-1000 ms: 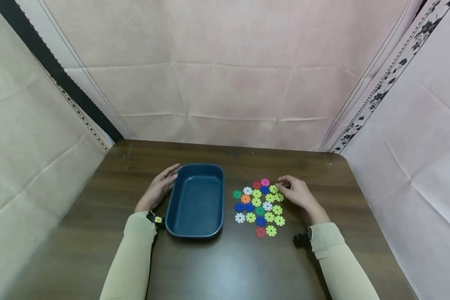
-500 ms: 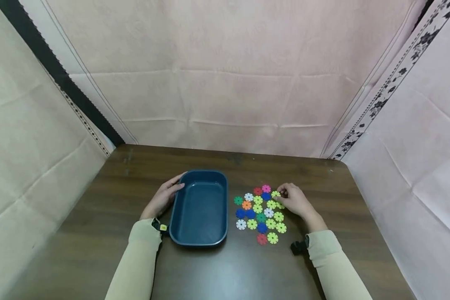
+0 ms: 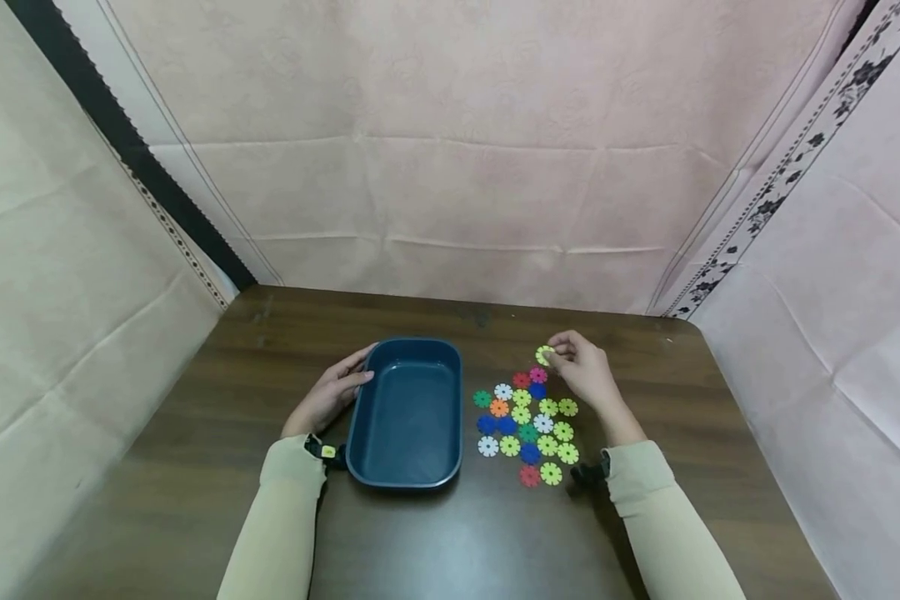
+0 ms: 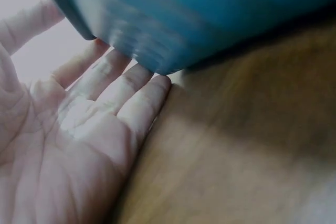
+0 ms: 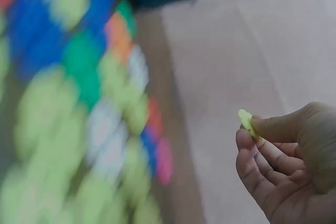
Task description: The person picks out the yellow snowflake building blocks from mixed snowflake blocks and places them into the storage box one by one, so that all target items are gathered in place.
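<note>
My left hand [image 3: 332, 393] holds the left side of a dark blue tray [image 3: 360, 442], its thumb over the rim. In the left wrist view, the fingers [image 4: 134, 95] lie nearly straight against the tray's outer wall [image 4: 152, 30], low down by the table. My right hand [image 3: 587, 372] pinches a yellow-green notched plastic disc [image 3: 543, 355] between thumb and fingers, above the far end of a group of similar discs. That pinched disc [image 5: 245, 121] appears edge-on in the right wrist view. Among the flat group lie a pink disc [image 3: 538, 375], an orange disc [image 3: 499, 408] and a green disc [image 3: 528, 432].
The discs lie close together just right of the tray on a brown wooden table [image 3: 450, 550]. Pale cloth [image 3: 450, 192] hangs behind the table and on both sides. A dark wrist camera [image 3: 587, 475] on the right sleeve sits close beside the nearest discs.
My right hand has picked up a yellow-green disc from the group's upper right and carried it away from me. My left thumb has come over the tray's rim, and the tray has shifted slightly right.
</note>
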Motion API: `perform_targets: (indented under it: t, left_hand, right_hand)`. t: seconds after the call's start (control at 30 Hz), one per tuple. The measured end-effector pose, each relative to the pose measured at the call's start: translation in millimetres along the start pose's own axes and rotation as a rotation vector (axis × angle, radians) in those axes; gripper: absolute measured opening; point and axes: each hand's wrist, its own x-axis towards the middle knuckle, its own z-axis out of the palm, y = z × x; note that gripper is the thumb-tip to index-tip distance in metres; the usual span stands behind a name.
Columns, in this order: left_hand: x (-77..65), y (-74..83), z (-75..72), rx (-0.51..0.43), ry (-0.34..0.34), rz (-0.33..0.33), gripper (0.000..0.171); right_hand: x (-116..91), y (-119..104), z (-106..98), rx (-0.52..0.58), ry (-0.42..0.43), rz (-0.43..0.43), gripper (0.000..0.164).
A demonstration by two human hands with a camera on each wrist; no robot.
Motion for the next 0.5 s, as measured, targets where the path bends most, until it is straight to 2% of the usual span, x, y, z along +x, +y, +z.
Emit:
perform_targets:
  t: [0.13,0.27,0.5]
  left_hand:
    - [-0.9,-1.8,1.7,0.007,-0.005,-0.017,0.058]
    - [-0.6,-1.2,2.5,0.003,0.003,-0.011,0.058]
    - [-0.3,1.6,0.7,-0.007,0.01,-0.017,0.058]
  right_hand:
    - [10,-40,20,0.149,-0.061,-0.003,0.019]
    - [24,-76,54,0.256,-0.138,-0.029,0.018]
    - [38,-111,112,0.331,-0.27,-0.043,0.016]
